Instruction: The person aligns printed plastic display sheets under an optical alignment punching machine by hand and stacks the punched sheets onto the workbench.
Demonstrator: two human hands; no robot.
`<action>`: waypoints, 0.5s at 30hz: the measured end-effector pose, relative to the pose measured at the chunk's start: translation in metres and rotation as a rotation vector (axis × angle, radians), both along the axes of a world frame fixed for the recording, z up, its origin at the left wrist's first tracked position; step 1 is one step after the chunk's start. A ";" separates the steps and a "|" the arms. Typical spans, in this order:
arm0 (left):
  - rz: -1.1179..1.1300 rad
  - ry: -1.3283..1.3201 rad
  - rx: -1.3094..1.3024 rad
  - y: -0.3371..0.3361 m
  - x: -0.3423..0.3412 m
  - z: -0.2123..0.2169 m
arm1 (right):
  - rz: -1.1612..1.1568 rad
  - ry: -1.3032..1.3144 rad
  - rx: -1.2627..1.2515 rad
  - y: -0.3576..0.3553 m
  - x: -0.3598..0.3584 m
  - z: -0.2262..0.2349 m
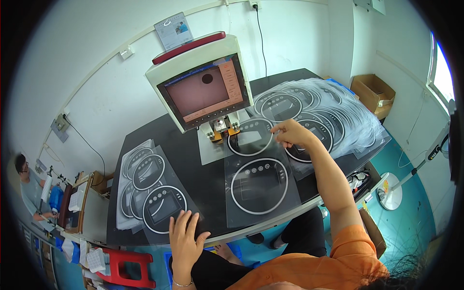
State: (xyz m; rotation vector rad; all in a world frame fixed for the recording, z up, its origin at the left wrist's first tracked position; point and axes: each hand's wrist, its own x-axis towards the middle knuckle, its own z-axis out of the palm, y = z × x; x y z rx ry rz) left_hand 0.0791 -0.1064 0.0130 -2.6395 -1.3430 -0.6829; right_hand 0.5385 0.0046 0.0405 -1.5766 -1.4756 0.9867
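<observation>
A clear film sheet (pixel 256 193) printed with two white rings, one behind the other, lies on the black table. Its far end reaches the head of a white machine (pixel 220 126) with a built-in screen. At the right edge of this sheet, beside the far ring, my right hand (pixel 294 134) has its fingers bent in a pinch; the exact grip is partly hidden. My left hand (pixel 186 237) rests with fingers spread on the near corner of a stack of similar film sheets (pixel 166 208) at the table's left.
A large fanned pile of printed film sheets (pixel 348 116) covers the table's right side. Beyond it stands a cardboard box (pixel 373 94). A red stool (pixel 130 266) is at lower left, and another person (pixel 31 188) works at the far left. A lamp base (pixel 389 191) stands right.
</observation>
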 end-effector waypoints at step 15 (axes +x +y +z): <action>-0.036 -0.060 -0.047 -0.014 -0.002 0.012 | -0.468 -0.076 0.298 0.030 -0.027 -0.019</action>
